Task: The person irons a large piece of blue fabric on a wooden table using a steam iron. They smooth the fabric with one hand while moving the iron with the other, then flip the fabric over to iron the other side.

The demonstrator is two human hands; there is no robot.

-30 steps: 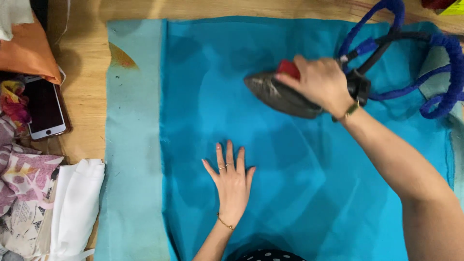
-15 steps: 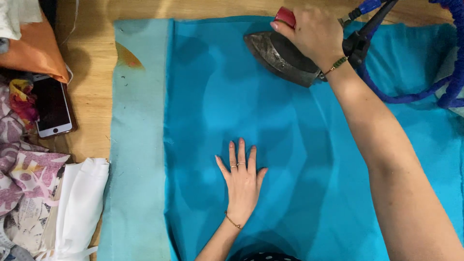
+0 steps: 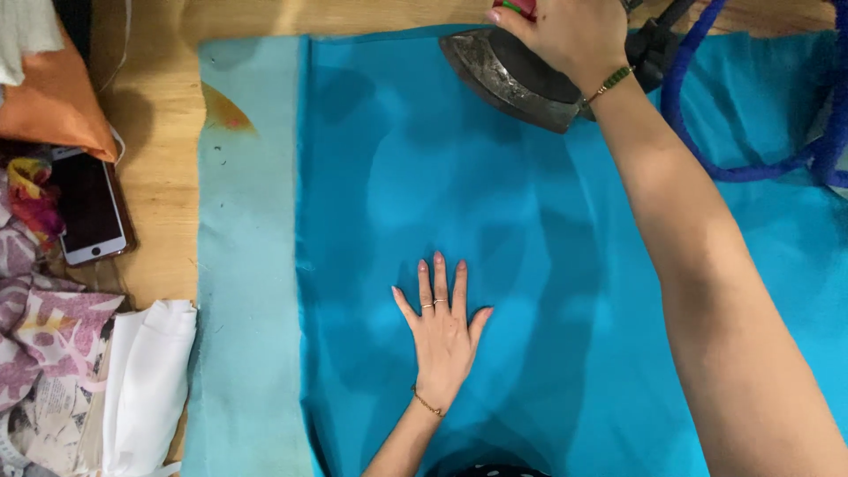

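The bright blue cloth (image 3: 530, 265) lies spread flat over a paler blue-green pad (image 3: 247, 265), and this pad lies on the wooden table (image 3: 159, 177). I take the cloth as the landmark for all places.

At the far edge of the cloth, a little to the right of its middle, stands a dark metal iron (image 3: 512, 75) with its pointed nose toward the left. The right hand (image 3: 565, 35) is clenched around the handle of the iron from above; only a small piece of red handle shows past the fingers, at the top border of the view. The sole of the iron rests on the cloth. The right forearm crosses the right half of the cloth diagonally.

The left hand (image 3: 444, 331) lies flat on the cloth near its near edge, palm down, fingers stretched and a little spread, grasping nothing; it only presses the cloth.

On the far right corner of the cloth lies a thick blue cord (image 3: 707, 141) in a loop, which goes to the back of the iron.

To the left of the cloth, on the bare wood, lies a phone (image 3: 87, 212) with dark screen. Beyond it there is an orange fabric (image 3: 53, 97), and nearer to the person a folded white fabric (image 3: 146, 380) beside a printed pink fabric (image 3: 40, 336).
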